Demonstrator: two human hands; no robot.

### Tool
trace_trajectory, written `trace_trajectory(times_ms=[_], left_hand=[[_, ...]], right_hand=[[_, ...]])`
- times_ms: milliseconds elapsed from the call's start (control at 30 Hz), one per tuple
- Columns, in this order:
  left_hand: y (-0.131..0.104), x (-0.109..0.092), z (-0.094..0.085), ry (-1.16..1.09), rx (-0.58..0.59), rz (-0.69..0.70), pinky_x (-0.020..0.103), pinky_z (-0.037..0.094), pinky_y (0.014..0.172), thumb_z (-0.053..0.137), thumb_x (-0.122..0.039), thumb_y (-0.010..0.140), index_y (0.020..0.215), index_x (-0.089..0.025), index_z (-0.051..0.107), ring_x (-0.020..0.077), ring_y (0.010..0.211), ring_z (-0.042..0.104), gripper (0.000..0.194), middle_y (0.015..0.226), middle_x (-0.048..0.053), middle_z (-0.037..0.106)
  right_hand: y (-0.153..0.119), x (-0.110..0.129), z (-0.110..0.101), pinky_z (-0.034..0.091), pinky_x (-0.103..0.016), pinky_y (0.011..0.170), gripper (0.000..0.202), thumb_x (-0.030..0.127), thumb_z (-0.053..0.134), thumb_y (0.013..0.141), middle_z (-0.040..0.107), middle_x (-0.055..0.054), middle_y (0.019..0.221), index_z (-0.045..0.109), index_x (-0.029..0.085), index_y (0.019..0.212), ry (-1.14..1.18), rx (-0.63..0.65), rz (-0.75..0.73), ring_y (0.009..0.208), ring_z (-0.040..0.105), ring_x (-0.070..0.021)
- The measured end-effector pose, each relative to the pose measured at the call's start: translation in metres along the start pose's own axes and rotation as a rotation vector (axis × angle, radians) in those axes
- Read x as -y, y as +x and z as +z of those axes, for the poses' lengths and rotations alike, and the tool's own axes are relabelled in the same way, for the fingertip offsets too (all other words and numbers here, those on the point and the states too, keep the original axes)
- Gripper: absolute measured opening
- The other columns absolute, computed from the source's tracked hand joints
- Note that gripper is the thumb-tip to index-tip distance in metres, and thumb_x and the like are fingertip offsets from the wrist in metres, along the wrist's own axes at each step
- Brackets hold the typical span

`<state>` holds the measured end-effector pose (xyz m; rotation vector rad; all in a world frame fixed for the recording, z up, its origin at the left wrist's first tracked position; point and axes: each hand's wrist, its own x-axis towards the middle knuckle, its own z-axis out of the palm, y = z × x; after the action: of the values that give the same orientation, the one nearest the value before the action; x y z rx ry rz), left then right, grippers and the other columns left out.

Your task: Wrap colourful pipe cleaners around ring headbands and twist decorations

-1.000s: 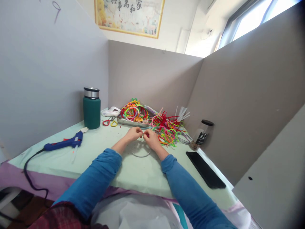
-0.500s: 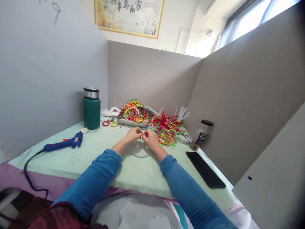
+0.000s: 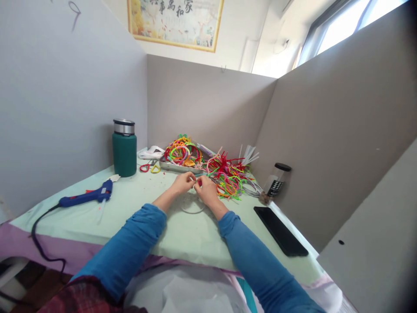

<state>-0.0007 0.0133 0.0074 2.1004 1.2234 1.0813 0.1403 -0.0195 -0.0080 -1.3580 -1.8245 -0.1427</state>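
Both hands meet over the middle of the table, fingertips almost touching. My left hand (image 3: 185, 181) is closed in a pinch, and what sits between its fingers is too small to name. Close beside it, my right hand (image 3: 205, 188) is also pinched, with a speck of red showing at its fingertips. A thin pale hoop (image 3: 193, 212) curves below the hands on the near side. Its upper part is hidden, so I cannot tell whether the fingers grip it. Just behind the hands lies a tangled pile of colourful pipe cleaners (image 3: 224, 167).
A metal tray (image 3: 180, 168) of coloured rings stands at the back. To the left are a green bottle (image 3: 124, 152), a blue glue gun (image 3: 86, 196) with its cord, and red and yellow loops (image 3: 155, 169). A phone (image 3: 280, 232) and a tilted clear jar (image 3: 276, 184) are on the right.
The fingers have shifted very slightly at the pinch. The arms, the hoop and the things on the table stay as they were.
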Motion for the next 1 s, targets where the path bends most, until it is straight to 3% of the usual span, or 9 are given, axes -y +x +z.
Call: trace_trajectory(times_ms=[267, 533, 1000], left_hand=[[0.0020, 0.0033, 0.0003, 0.019, -0.026, 0.029, 0.022, 0.043, 0.058, 0.055, -0.031, 0.075, 0.080, -0.016, 0.066, 0.0132, 0.060, 0.059, 0.019, 0.060, 0.000, 0.065], [0.0022, 0.0014, -0.0023, 0.042, -0.030, 0.014, 0.024, 0.046, 0.066, 0.057, -0.024, 0.070, 0.086, -0.016, 0.071, 0.0154, 0.070, 0.063, 0.022, 0.071, 0.002, 0.071], [0.0035, 0.0030, -0.0054, 0.146, -0.055, 0.002, 0.026, 0.046, 0.073, 0.066, -0.028, 0.071, 0.089, -0.019, 0.076, 0.0184, 0.077, 0.065, 0.022, 0.085, 0.004, 0.074]], right_hand=[[0.0000, -0.0011, 0.0005, 0.034, -0.026, 0.063, 0.005, 0.020, 0.052, 0.079, 0.059, -0.003, 0.076, 0.056, 0.017, 0.081, 0.087, -0.001, 0.019, 0.067, 0.051, -0.0149], [0.0011, -0.0065, 0.0017, 0.035, -0.026, 0.064, 0.008, 0.020, 0.052, 0.078, 0.060, -0.003, 0.076, 0.056, 0.017, 0.084, 0.130, -0.015, -0.018, 0.067, 0.051, -0.0148], [0.0018, -0.0081, -0.0046, 0.041, -0.028, 0.070, 0.011, 0.016, 0.047, 0.083, 0.060, -0.006, 0.085, 0.053, 0.017, 0.092, 0.218, 0.025, -0.148, 0.076, 0.054, -0.0172]])
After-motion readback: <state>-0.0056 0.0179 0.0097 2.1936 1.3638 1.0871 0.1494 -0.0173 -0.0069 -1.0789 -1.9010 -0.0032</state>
